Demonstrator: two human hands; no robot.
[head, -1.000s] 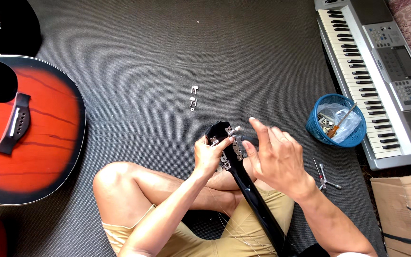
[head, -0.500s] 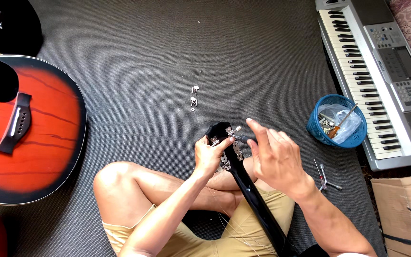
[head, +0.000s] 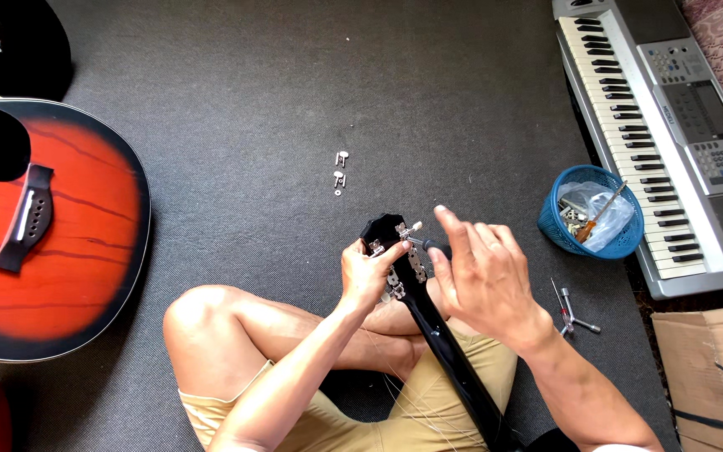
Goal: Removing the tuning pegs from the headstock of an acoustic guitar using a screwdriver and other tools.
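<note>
1. A black guitar neck lies across the person's crossed legs, running from the near right up to the headstock at mid-scene, above the grey carpet.
2. The headstock is glossy black, with silvery tuner plates along its edges and pale tuner knobs at the far end; thin loose strings trail near the lap.
3. The left hand is clamped on the left edge of the headstock, its thumb lying on the face by a tuner.
4. The right hand is just right of the headstock, fingers half curled and partly spread; a small dark tool pokes out from under the fingers toward a tuner. I cannot tell how firmly it is gripped.
5. Two small loose tuners lie on the carpet, beyond the headstock and apart from it.
6. A red-and-black guitar body lies at the far left.
7. A blue basket with a plastic bag and a screwdriver sits to the right, just beside a keyboard.
8. A small metal tool lies on the carpet near the right forearm.
</note>
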